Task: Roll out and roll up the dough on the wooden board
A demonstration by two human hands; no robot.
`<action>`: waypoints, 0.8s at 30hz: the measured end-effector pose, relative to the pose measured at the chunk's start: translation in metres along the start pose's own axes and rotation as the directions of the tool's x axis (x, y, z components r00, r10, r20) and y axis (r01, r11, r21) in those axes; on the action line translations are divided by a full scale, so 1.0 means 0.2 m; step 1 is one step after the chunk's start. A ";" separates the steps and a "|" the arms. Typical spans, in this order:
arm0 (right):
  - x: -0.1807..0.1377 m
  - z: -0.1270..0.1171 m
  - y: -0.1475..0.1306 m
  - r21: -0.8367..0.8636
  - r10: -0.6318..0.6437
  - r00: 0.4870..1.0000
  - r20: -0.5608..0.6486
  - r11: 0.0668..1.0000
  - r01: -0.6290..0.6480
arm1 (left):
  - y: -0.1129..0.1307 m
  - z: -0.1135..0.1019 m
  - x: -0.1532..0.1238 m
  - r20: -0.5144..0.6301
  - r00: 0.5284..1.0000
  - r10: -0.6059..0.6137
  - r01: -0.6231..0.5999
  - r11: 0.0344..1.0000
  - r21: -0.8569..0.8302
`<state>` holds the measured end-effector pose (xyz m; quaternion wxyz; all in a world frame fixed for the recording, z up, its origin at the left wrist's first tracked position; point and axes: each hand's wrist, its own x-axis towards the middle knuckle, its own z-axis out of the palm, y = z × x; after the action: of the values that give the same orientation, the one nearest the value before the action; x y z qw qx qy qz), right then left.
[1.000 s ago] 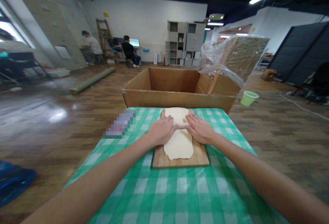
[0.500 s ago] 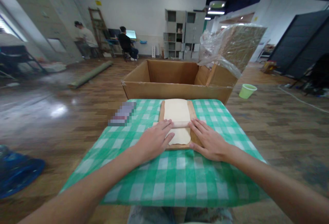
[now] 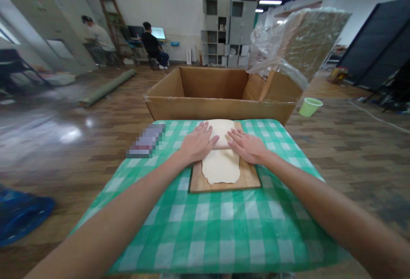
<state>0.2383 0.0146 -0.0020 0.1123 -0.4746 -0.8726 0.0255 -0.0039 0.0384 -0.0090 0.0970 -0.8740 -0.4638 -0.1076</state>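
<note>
A pale sheet of dough lies flat on a wooden board, its near edge wavy. Across the far part of the dough rests a light rolling pin, mostly covered by the hands. My left hand lies on the pin's left part with fingers stretched forward and thumb apart. On the right part, my right hand is laid flat too, its fingers extended inward and slightly spread. Neither hand wraps round the pin. Beneath the board is a green and white checked tablecloth.
Beyond the table's far edge stands a large open cardboard box with plastic-wrapped material at its right. A blurred-out flat item lies on the cloth's left. A green bucket and a blue plastic bag are on the floor. Two people sit farther back.
Both hands have moved forward, away from me, with the rolling pin under them, from the near part of the dough to the far part. More of the near dough and board shows.
</note>
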 end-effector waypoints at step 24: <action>-0.28 -0.04 -0.16 0.003 -0.052 0.997 -0.059 0.999 0.052 | 0.16 -0.11 -0.30 -0.008 0.999 -0.038 0.038 0.998 -0.053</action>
<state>0.2436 -0.0495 0.0005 0.1396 -0.4522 -0.8809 0.0108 -0.0120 -0.0320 -0.0068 0.0738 -0.8668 -0.4769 -0.1254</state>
